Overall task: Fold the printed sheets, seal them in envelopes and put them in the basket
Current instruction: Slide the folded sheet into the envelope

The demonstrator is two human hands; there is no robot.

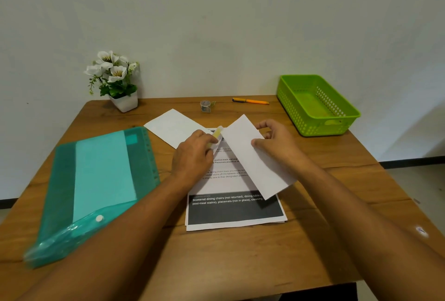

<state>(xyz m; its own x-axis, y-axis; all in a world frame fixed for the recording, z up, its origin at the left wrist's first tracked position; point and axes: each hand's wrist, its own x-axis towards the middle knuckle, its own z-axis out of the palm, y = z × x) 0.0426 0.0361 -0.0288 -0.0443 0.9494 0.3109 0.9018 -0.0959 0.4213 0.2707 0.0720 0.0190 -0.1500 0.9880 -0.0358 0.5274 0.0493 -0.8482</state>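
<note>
Left hand [192,158] grips glue stick [217,133], right hand [277,143] pinches envelope [252,168]; sheet [231,211]: "Scattered dining chairs".

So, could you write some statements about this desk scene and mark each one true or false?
1. The green basket holds two envelopes. False: it is empty.
2. The right hand holds a white envelope. True.
3. The left hand grips the orange pen. False: it grips a glue stick; the pen lies near the back of the table.
4. The teal folder lies left of the printed sheets. True.
5. The flower pot stands beside the basket. False: it stands at the far left corner, the basket at the far right.
</note>
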